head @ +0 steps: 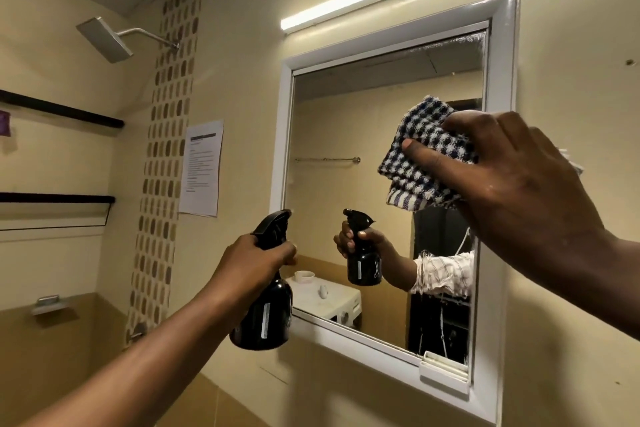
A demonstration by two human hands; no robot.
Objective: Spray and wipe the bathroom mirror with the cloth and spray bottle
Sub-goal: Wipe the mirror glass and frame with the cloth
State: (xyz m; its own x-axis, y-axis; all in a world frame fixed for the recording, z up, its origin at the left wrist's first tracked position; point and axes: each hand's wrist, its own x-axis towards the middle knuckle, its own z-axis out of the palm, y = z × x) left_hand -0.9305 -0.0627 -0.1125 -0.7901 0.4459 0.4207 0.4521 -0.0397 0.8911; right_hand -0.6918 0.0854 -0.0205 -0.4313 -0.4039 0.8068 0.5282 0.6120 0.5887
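At the right of the frame the right hand (512, 180) presses a folded checked cloth (424, 156) against the mirror (346, 135), fingers curled round it; low at centre the left hand (252, 263) grips a black spray bottle (265, 315) beside the mirror's white frame (502, 80)

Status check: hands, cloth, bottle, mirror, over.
Left hand grips black spray bottle, nozzle toward mirror. Right hand holds checked cloth at the glass, right side. Nothing blocking the mirror.
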